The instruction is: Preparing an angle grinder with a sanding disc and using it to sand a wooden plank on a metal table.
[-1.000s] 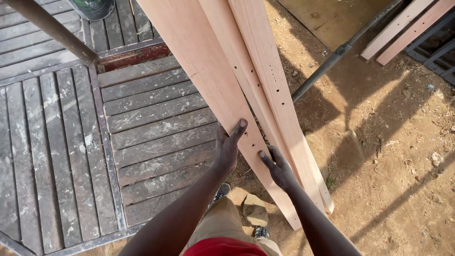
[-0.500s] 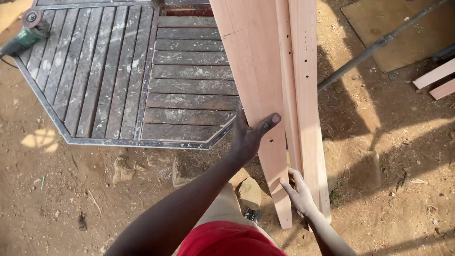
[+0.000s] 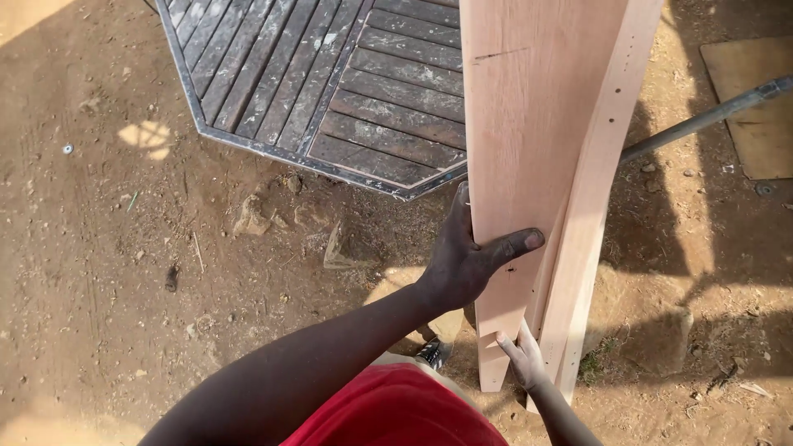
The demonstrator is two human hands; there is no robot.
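Bare dirt ground (image 3: 99, 272) at far left, strewn with small stones and debris. Dark slatted wooden panel (image 3: 330, 74) with metal edging lying flat on the dirt, upper left to centre, just behind the boards, corner pointing toward the feet. Left hand (image 3: 467, 260) wrapped around the left edge of the wide pale board (image 3: 537, 124), thumb stretched across the front face, fingers curled behind the edge, firm partial closure, not a fist. Board standing near upright, foot close to the shoe (image 3: 434, 353) and the dirt. Right hand (image 3: 522, 353) low down, fingers hooked on the bottom end between the wide board and the narrow drilled board (image 3: 607, 165) leaning against it; how far closed, hard to tell, only some fingers visible. Judgement for doing the lift-and-steady well: best kept with the upper hand as guide and the lower hand as carrier, weight close to the body, both boards pressed together to stop sliding apart. Worth watching the lower fingers, pinch risk between the two planks and against the ground. Feet to stay off the panel edge. Metal pipe (image 3: 710, 116) running diagonally at right, well apart from the hands, tripping or snag hazard if the boards swing that way. Flat board piece (image 3: 752, 107) on ground far right.
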